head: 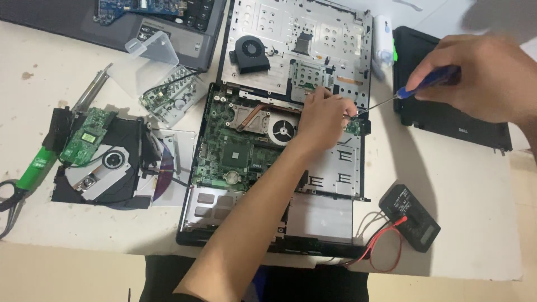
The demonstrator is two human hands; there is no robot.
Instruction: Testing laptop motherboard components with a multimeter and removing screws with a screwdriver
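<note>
Left hand (321, 114): resting curled on the opened laptop (279, 168), fingertips pinching a small green board (352, 126) at its right edge.
Right hand (481, 75): closed, gripping a blue-handled screwdriver (428, 83), thin metal tip touching that board.

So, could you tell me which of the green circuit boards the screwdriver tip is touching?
The small green board at the opened laptop's right edge, beside the left hand. The motherboard and the boards on the left lie away from the screwdriver.

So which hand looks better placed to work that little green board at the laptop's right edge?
Probably the right hand: it grips the blue-handled screwdriver, whose tip reaches the small green board. The left hand rests on the opened laptop beside the board, holding no tool.
</note>
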